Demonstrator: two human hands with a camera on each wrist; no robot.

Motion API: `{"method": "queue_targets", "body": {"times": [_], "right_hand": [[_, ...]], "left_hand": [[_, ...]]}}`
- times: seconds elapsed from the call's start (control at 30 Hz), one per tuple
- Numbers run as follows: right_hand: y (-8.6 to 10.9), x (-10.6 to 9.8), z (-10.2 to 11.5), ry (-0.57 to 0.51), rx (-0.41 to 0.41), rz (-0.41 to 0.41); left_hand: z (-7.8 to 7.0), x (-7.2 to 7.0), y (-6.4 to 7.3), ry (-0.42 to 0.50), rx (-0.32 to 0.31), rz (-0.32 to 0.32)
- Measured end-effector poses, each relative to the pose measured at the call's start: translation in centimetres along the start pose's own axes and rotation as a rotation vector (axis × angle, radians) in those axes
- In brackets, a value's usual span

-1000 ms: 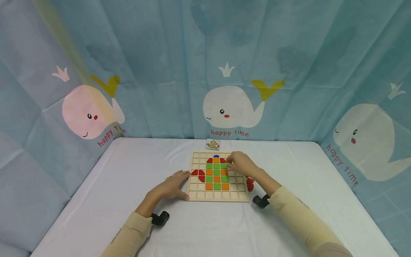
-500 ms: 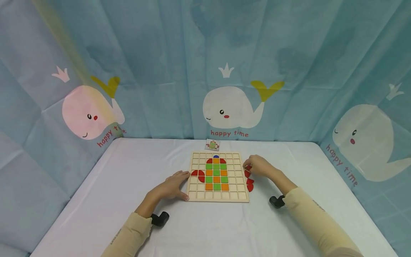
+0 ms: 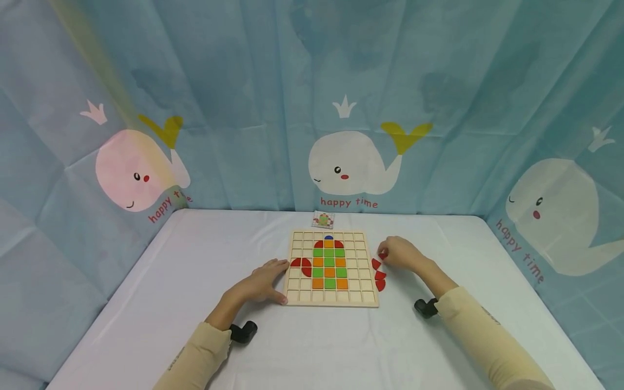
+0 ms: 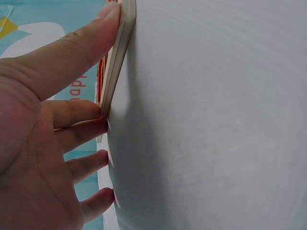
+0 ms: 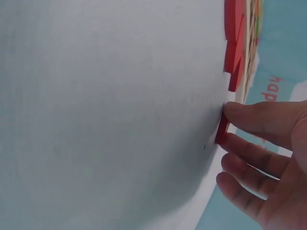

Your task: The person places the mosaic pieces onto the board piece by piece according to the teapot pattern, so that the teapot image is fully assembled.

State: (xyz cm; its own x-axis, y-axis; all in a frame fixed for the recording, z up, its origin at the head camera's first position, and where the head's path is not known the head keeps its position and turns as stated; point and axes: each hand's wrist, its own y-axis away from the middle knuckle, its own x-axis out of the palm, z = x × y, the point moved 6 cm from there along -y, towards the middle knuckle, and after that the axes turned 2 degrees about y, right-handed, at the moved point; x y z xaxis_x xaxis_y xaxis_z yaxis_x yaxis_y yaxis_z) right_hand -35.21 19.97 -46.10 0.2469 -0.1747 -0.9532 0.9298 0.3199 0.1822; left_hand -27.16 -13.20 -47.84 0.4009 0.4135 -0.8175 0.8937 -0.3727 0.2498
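Note:
A wooden grid board [image 3: 361,297] lies on the white table, with green, orange, red and blue pieces set in its cells. My left hand [image 3: 264,281] rests at the board's left edge, fingers extended; in the left wrist view the thumb [image 4: 91,40] touches the board's side. Just right of the board, my right hand [image 3: 401,253] pinches a red quarter-circle piece [image 5: 222,128] between thumb and forefinger, low at the tabletop. Its exact shape is partly covered by the fingers. Several more red pieces [image 3: 380,284] lie in a row along the board's right edge.
Behind the board lies a small picture card [image 3: 323,220] with a coloured pattern. A blue curtain [image 3: 234,162] printed with whales encloses the back and sides of the white table [image 3: 312,346].
My right hand has left the board's upper right area, moved right to the loose red pieces, and now holds one slightly apart from the board. The left hand stays put.

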Motion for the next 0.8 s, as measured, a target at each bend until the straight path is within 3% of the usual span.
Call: {"method": "queue_targets", "body": {"times": [0.8], "right_hand": [[0.25, 0.20, -1.04, -0.030, 0.032, 0.001]], "left_hand": [[-0.26, -0.11, 0.14, 0.004, -0.007, 0.005]]}}
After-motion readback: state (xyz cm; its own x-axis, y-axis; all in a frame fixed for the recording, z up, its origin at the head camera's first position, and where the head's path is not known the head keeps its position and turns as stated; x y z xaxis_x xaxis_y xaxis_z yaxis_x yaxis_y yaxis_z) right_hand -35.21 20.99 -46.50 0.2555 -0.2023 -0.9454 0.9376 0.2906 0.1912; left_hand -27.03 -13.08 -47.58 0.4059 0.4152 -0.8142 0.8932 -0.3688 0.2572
